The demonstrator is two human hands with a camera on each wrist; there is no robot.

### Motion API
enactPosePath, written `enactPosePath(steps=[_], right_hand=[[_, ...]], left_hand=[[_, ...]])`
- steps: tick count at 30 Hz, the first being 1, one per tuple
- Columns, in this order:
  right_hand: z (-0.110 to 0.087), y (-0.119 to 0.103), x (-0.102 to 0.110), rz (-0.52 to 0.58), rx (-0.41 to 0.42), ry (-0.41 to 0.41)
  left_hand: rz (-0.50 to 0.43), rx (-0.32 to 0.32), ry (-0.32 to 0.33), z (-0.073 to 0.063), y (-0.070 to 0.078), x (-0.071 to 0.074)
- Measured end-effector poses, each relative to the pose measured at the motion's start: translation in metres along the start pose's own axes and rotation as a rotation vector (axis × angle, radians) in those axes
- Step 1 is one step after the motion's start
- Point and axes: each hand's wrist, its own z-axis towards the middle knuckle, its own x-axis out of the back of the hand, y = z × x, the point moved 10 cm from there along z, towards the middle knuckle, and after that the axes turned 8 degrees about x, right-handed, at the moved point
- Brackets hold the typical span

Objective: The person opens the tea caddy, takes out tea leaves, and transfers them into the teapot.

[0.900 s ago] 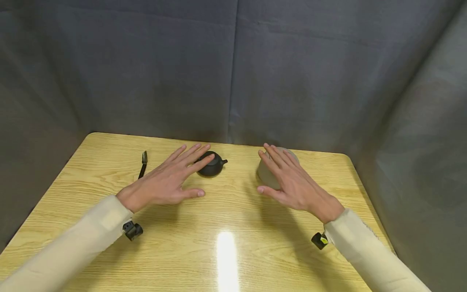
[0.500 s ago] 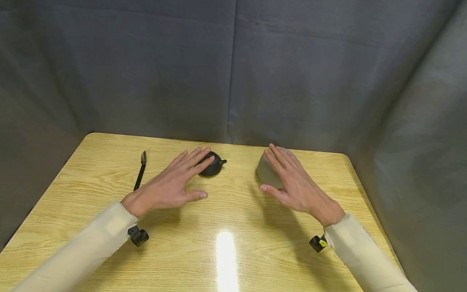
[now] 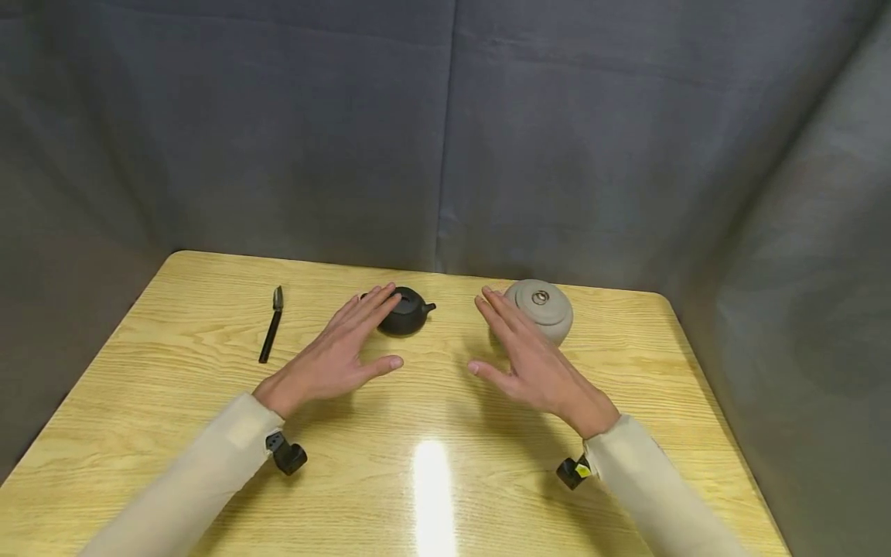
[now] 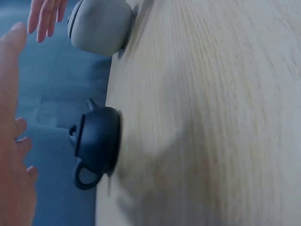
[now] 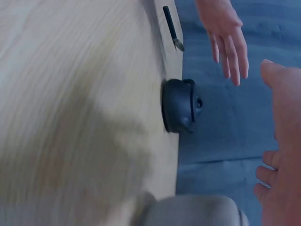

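My left hand (image 3: 336,352) hovers above the table with straight fingers and holds nothing. Just beyond its fingertips sits a small black teapot (image 4: 98,141), its spout toward the right and its loop handle seen in the left wrist view. My right hand (image 3: 532,360), also flat with the thumb spread, hangs in the air in front of a grey lidded jar (image 3: 546,305). The jar's lid bears a small ring-shaped mark or knob; its lower left side is hidden behind that hand. To the left lies a small tool with a black handle and a metal tip (image 3: 271,325).
The wooden table (image 3: 348,480) has its far edge against a dark grey curtain (image 3: 299,139), which also hangs along both sides. A bright light reflection lies on the table's near middle. Small black cameras hang from both wrists.
My right hand has moved left and uncovered the jar's lid. The left hand has drifted slightly right, so the black-handled tool shows in full. Teapot and jar stay put.
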Motion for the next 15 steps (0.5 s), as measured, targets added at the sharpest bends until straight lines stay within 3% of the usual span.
enactPosePath(steps=[9, 15], right_hand=[[0.010, 0.006, -0.037, 0.177, -0.077, 0.002], [0.017, 0.013, -0.054, 0.276, -0.143, 0.026]], left_hand=[[-0.067, 0.125, 0.074, 0.010, -0.034, -0.009], [-0.092, 0.158, 0.122, 0.017, -0.043, -0.009]])
